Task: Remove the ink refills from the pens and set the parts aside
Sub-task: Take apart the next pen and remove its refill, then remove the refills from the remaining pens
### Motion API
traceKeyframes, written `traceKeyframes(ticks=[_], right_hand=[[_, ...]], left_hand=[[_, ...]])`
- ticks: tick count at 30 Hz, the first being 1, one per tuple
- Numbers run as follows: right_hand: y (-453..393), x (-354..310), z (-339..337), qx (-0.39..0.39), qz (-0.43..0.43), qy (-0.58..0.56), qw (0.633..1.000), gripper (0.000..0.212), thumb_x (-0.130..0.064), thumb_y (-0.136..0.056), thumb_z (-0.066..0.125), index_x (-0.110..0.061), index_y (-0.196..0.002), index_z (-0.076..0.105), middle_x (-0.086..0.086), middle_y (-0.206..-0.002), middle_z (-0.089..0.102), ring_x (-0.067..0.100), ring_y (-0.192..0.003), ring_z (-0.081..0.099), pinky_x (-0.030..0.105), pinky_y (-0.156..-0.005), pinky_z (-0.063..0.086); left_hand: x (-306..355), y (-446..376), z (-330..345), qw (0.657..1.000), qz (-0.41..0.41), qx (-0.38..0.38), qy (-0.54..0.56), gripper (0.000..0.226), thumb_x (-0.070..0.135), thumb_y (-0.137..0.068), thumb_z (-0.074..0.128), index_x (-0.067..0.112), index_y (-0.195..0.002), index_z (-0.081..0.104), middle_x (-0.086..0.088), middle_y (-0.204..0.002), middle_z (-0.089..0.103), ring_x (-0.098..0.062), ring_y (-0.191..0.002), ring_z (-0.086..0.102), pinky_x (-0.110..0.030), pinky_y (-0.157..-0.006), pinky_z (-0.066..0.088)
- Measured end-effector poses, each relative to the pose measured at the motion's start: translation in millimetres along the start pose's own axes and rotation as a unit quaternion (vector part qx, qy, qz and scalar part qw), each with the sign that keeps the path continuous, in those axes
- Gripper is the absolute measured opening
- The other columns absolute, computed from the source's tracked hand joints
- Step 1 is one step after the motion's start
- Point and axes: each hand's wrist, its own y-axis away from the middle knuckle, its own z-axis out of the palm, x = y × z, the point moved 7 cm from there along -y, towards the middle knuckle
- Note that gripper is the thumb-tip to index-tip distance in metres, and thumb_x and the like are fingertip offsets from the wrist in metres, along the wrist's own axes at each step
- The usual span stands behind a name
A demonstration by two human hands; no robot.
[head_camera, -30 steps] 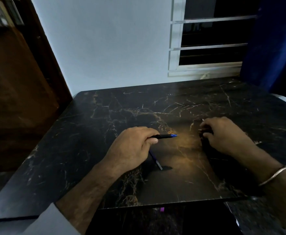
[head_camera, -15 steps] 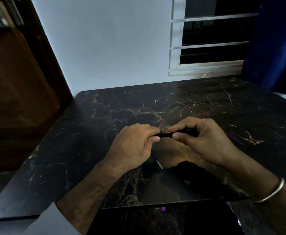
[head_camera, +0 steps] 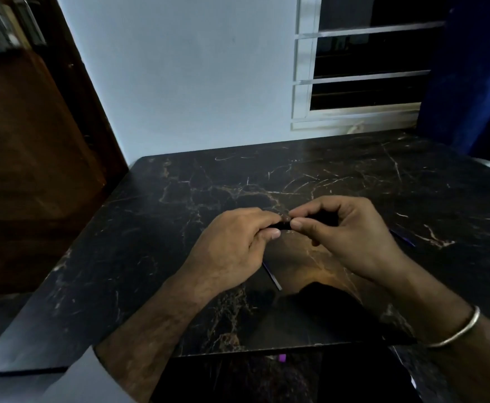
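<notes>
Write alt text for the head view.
Both hands, left and right, pinch a slim black pen above a black marble-patterned table. A thin blue refill lies on the table below the left hand.

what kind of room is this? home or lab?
Likely a home room, dimly lit: a dark marble-pattern table against a plain white wall, a barred window with a blue curtain, and a wooden cabinet on the left.
</notes>
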Motion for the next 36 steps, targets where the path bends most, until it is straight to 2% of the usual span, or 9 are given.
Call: traceKeyframes(ticks=[6,9,12,14,18,22,27,32,36], right_hand=[[-17.1,-9.6,26.5,0.037,-0.016,-0.053,0.998,0.003,-0.005,-0.083,0.076,-0.008,-0.081,0.077,-0.003,-0.065,0.070,-0.001,-0.052,0.057,0.016,-0.051,0.047],[-29.2,-2.2,45.1,-0.007,0.019,-0.043,0.999,0.011,-0.022,-0.090,0.070,-0.013,-0.087,0.076,0.010,-0.075,0.075,0.010,-0.064,0.063,0.033,-0.061,0.056],[-44.2,1.4,55.6,-0.047,-0.012,0.129,0.990,0.020,-0.036,-0.093,0.062,-0.022,-0.097,0.074,0.001,-0.088,0.075,0.010,-0.081,0.067,0.034,-0.076,0.053],[-45.8,1.9,82.5,-0.141,-0.056,0.291,0.945,0.017,-0.031,-0.092,0.062,-0.024,-0.102,0.074,-0.003,-0.098,0.074,0.014,-0.092,0.066,0.026,-0.080,0.050],[-31.2,22.5,129.3,-0.270,-0.020,0.422,0.865,0.022,-0.036,-0.091,0.059,-0.023,-0.105,0.071,0.005,-0.108,0.071,0.025,-0.102,0.064,0.037,-0.088,0.054],[-30.2,20.3,135.0,-0.225,-0.012,0.430,0.874,0.009,-0.032,-0.085,0.060,-0.024,-0.083,0.055,0.007,-0.092,0.058,0.032,-0.095,0.063,0.038,-0.076,0.054],[-32.4,20.1,121.9,-0.186,0.036,0.412,0.891,0.017,-0.017,-0.077,0.060,-0.023,-0.082,0.046,0.008,-0.091,0.058,0.033,-0.091,0.062,0.032,-0.066,0.044],[-28.1,21.9,86.7,-0.122,0.078,0.330,0.933,0.026,-0.027,-0.077,0.070,-0.030,-0.088,0.047,-0.005,-0.081,0.062,0.008,-0.067,0.057,0.022,-0.051,0.038],[-14.6,25.9,67.6,-0.083,0.139,0.145,0.976,0.035,-0.023,-0.079,0.077,-0.028,-0.099,0.049,0.003,-0.078,0.069,0.020,-0.057,0.071,0.031,-0.051,0.056]], left_hand=[[-8.4,-3.1,-17.3,0.999,0.012,0.032,0.000,0.021,0.008,-0.092,0.064,0.013,-0.109,0.074,0.000,-0.091,0.072,-0.009,-0.081,0.063,-0.020,-0.072,0.048],[-37.4,0.7,-31.7,0.997,-0.067,0.009,-0.033,0.012,0.022,-0.094,0.065,0.022,-0.101,0.075,0.007,-0.087,0.064,-0.003,-0.077,0.056,-0.013,-0.067,0.039],[-89.0,18.5,-53.1,0.963,-0.259,0.003,-0.070,0.009,0.035,-0.094,0.063,0.034,-0.089,0.071,0.009,-0.086,0.054,-0.003,-0.076,0.052,-0.019,-0.062,0.032],[-113.6,39.4,-59.6,0.932,-0.356,-0.009,-0.070,0.011,0.035,-0.095,0.063,0.029,-0.092,0.072,0.010,-0.082,0.060,-0.003,-0.071,0.055,-0.020,-0.057,0.032],[-122.0,63.4,-45.0,0.904,-0.423,-0.055,-0.034,0.008,0.039,-0.093,0.066,0.031,-0.095,0.068,0.010,-0.085,0.067,-0.003,-0.075,0.061,-0.023,-0.058,0.041],[-113.0,66.7,-19.2,0.904,-0.416,-0.084,-0.041,0.025,0.038,-0.091,0.067,0.028,-0.113,0.062,0.005,-0.093,0.068,-0.013,-0.081,0.067,-0.031,-0.071,0.055],[-108.1,62.2,-10.2,0.906,-0.407,-0.087,-0.071,0.048,0.051,-0.087,0.066,0.026,-0.124,0.049,0.002,-0.109,0.062,-0.018,-0.092,0.065,-0.043,-0.084,0.058],[-107.7,58.3,-8.6,0.907,-0.404,-0.102,-0.065,0.057,0.053,-0.087,0.066,0.027,-0.132,0.045,0.002,-0.104,0.061,-0.014,-0.088,0.064,-0.038,-0.079,0.058],[-94.5,52.0,-17.4,0.929,-0.361,-0.034,-0.071,0.049,0.059,-0.087,0.061,0.031,-0.126,0.051,0.010,-0.108,0.059,-0.004,-0.091,0.058,-0.029,-0.077,0.053]])
